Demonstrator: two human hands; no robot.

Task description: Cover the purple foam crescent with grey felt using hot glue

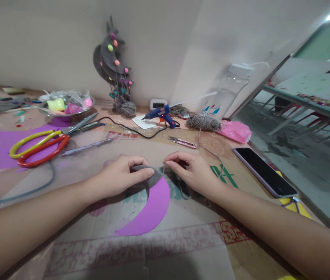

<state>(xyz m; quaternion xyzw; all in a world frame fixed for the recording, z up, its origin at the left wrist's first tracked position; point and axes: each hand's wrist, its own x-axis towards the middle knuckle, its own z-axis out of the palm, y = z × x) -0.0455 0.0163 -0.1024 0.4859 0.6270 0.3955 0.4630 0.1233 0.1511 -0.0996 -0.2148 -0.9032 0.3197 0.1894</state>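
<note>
A purple crescent [157, 206], partly wrapped in grey yarn [154, 179] at its upper end, is held over the cardboard-covered table. My left hand [127, 173] is closed on that wrapped end, thumb on top. Just to the right, my right hand [186, 167] pinches the grey yarn strand between thumb and forefinger, close to the edge of the wrapping. Loose yarn hangs under my right palm. Farther back, a strand runs to a skein of grey yarn [202, 122].
Large scissors [41, 146] with yellow and red handles lie left, near a bowl [65, 112]. At the back are a blue glue gun [162, 114], pink thread snips [182, 142], a bottle [229, 93] and a decorated grey moon [111, 58]. A phone [264, 171] lies right.
</note>
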